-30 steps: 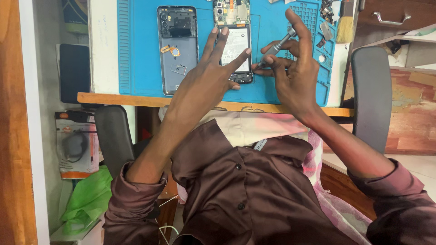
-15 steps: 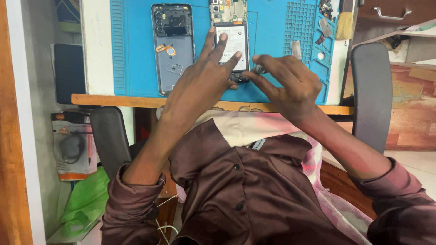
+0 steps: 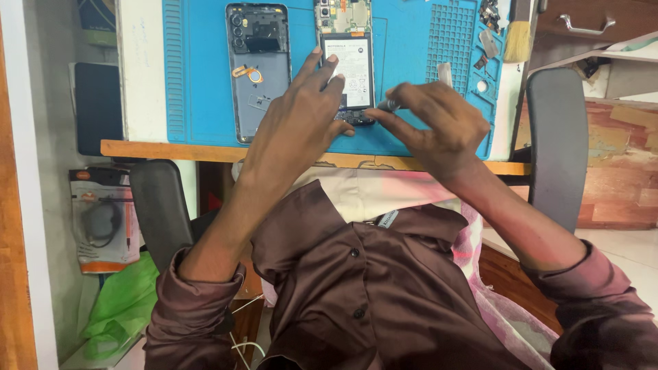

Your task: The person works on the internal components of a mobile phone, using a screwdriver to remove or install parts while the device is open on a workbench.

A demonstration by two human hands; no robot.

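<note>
bright, even indoor light | soft shadows | sharp, slight edge distortion

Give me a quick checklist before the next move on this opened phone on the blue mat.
1. Left hand steadies the opened phone: ok, fingers rest on its battery.
2. Right hand grips the small metal tool: ok, pinched at the fingertips.
3. Tool tip at the phone's lower end: cannot tell, fingers hide the contact.
4. Back cover set aside: ok, flat on the blue mat, left of the phone.
5. Brush clear of the hands: ok, at the mat's right edge.
</note>
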